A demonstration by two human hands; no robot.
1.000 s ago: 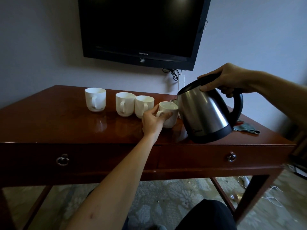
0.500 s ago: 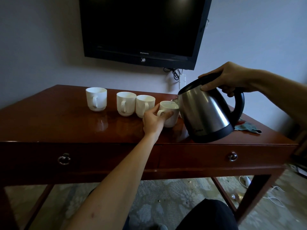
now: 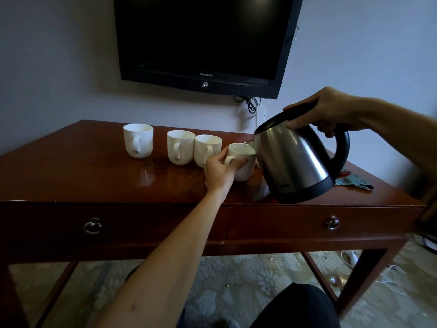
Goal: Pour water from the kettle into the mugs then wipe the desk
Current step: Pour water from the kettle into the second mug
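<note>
Several white mugs stand in a row on the dark wooden desk (image 3: pixel 71 181). My left hand (image 3: pixel 220 172) grips the rightmost mug (image 3: pixel 244 170) around its handle side. My right hand (image 3: pixel 328 110) holds the black handle of a steel kettle (image 3: pixel 293 159), tilted left in the air with its spout over that mug's rim. A thin stream of water runs from the spout into the mug. The other three mugs (image 3: pixel 138 140) (image 3: pixel 181 146) (image 3: pixel 207 149) stand untouched to the left.
A grey-green cloth (image 3: pixel 354 182) lies on the desk behind the kettle at the right. A black TV (image 3: pixel 203 39) hangs on the wall above, with cables and a power strip (image 3: pixel 260 112) below it. Two drawers with ring pulls (image 3: pixel 92 226) face me.
The kettle has tipped a little further toward the mug, and water now runs from its spout. My left hand has kept its hold on the mug.
</note>
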